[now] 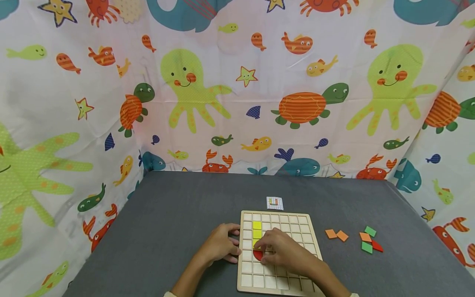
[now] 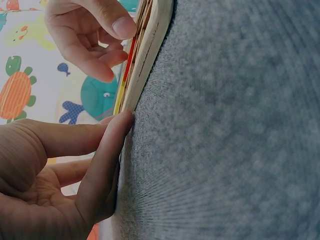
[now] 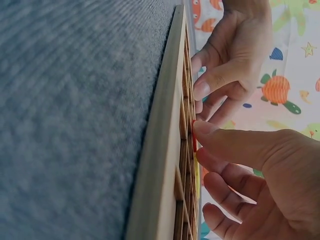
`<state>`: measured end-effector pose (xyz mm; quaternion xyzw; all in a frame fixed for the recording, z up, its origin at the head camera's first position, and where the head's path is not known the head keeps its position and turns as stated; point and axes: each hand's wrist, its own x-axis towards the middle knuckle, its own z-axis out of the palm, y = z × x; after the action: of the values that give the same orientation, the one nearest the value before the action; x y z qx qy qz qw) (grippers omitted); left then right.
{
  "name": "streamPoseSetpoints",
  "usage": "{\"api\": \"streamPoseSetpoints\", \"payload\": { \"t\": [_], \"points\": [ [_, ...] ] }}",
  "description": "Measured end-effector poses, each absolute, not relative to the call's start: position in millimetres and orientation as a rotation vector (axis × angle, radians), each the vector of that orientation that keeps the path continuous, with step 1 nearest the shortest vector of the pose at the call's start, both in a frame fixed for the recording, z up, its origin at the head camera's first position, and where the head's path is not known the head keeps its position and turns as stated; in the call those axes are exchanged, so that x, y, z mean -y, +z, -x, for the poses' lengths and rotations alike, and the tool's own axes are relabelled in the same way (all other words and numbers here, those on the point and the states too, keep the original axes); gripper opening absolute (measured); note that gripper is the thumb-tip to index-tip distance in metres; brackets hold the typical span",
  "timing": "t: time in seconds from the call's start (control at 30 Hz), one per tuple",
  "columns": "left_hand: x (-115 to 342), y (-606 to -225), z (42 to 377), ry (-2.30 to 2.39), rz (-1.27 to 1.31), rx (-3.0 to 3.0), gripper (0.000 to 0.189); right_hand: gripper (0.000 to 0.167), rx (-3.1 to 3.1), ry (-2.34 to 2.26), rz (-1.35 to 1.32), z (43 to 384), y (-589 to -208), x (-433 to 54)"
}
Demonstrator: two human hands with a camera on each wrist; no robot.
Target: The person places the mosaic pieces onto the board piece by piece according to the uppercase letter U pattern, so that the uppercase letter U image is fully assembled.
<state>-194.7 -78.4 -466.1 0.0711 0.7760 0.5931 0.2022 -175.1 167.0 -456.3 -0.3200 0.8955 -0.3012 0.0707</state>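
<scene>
A wooden grid board [image 1: 246, 280] lies on the grey table. Three yellow square tiles [image 1: 257, 225] fill a column of its cells on the left side. Just below them is a red piece with a curved edge [image 1: 258, 255], also in the grid. My right hand [image 1: 287, 251] reaches over the board, thumb and index fingertip at opposite sides of this red piece [image 3: 194, 136]. At the board's left edge, my left hand [image 1: 220, 243] touches the wooden rim [image 2: 145, 70] with its fingertips, the fingers relaxed and spread.
A small card [image 1: 274, 203] with a coloured grid pattern lies behind the board. To the right are loose orange squares [image 1: 331, 234], green squares [image 1: 367, 247] and another red piece [image 1: 377, 246]. A sea-animal curtain [image 1: 237, 103] encloses the table's back and sides.
</scene>
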Motion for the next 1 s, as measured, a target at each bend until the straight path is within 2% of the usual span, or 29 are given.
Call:
{"api": "streamPoseSetpoints", "payload": {
  "t": [0.43, 1.0],
  "points": [
    [78, -467, 194, 1.66, -0.192, -2.169, 0.072, 0.03, -2.691, -0.98, 0.86, 179, -452, -179],
    [79, -467, 194, 1.672, -0.196, -2.164, 0.072, 0.027, -2.806, -1.087, 0.648, 197, -446, -229]
  ]
}}
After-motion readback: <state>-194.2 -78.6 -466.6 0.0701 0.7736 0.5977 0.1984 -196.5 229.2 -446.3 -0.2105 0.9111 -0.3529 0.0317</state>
